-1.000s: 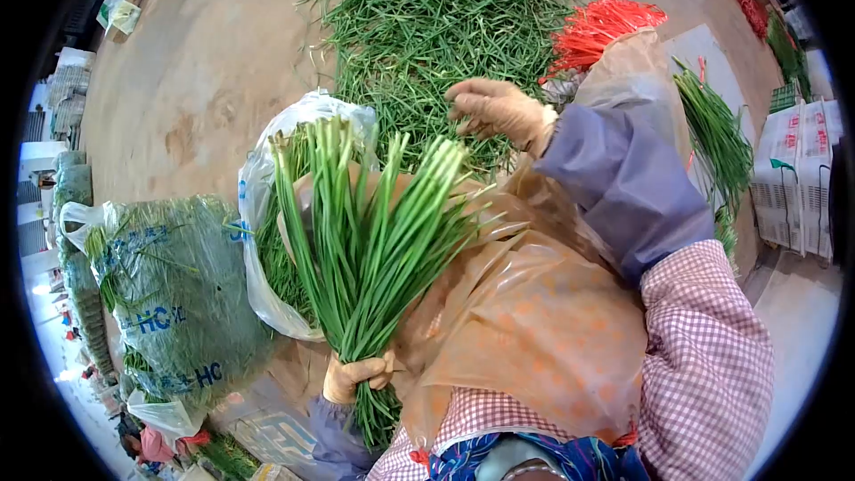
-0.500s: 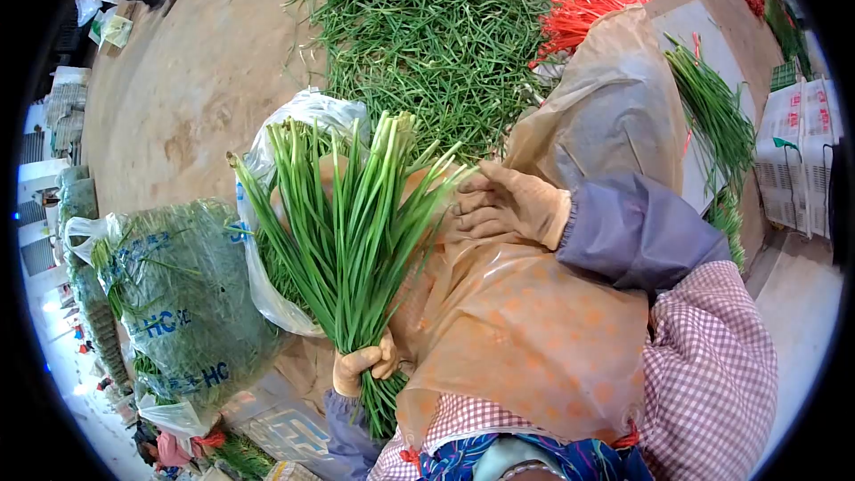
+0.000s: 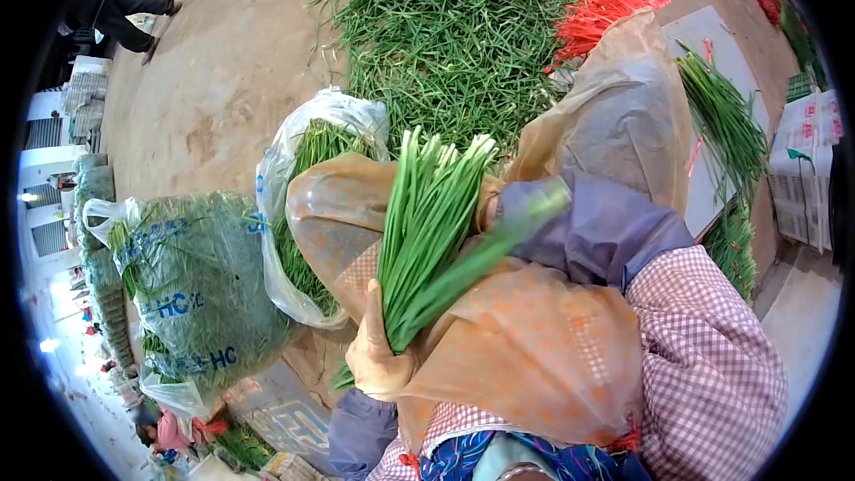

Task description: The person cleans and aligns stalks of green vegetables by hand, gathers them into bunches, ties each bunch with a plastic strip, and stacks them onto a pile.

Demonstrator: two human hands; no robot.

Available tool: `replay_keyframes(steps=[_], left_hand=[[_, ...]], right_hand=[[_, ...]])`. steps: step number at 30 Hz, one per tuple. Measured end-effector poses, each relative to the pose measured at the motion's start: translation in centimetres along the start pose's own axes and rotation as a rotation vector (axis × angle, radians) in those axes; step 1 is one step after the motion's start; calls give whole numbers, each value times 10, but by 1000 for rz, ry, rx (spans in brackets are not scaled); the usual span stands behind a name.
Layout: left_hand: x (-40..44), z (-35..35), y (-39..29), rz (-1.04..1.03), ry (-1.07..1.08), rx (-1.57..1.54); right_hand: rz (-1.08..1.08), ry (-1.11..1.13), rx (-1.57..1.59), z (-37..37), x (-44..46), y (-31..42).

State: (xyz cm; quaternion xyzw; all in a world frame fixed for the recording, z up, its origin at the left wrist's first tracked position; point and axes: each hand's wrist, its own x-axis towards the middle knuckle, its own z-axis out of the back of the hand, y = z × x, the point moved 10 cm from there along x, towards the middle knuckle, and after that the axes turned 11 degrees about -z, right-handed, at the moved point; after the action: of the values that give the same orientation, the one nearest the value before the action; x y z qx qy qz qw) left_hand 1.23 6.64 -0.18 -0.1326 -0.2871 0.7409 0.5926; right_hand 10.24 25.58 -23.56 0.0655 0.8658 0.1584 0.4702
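Note:
My left hand (image 3: 381, 352), in a tan glove, is wrapped round the lower part of a bunch of green chives (image 3: 426, 223), whose pale cut ends point up and away from me. Part of the bunch splays out to the right and is smeared by motion. My right hand (image 3: 488, 203), gloved too, is mostly hidden behind the bunch, with only a bit of glove showing at the purple cuff; its fingers cannot be seen. Beneath both hands, a translucent orange-spotted plastic apron (image 3: 534, 330) covers my lap.
A large heap of loose green leaves (image 3: 454, 44) lies ahead on the floor. To its right are red ties (image 3: 606, 18) and more chives (image 3: 726, 120) on a white board (image 3: 704, 36). Filled plastic bags (image 3: 196, 276) stand at left. Far left, a person's legs (image 3: 129, 22) show.
The spread bunch has become narrower, with some stalks swinging right. My right hand has moved in from the right, behind it. A person's legs have come into view at upper left.

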Motion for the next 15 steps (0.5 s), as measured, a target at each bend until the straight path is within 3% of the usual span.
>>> replay_keyframes(steps=[5,9,13,15], left_hand=[[-8,-3,8,25,50,116],[6,2,2,24,-7,183],[6,1,-10,-99,96,282],[-11,-7,9,-98,175,359]], right_hand=[[52,130,-161,11,1,-4],[71,313,-115,-11,0,-5],[-45,829,351,-92,-35,15],[-112,980,582,-120,-42,21]])
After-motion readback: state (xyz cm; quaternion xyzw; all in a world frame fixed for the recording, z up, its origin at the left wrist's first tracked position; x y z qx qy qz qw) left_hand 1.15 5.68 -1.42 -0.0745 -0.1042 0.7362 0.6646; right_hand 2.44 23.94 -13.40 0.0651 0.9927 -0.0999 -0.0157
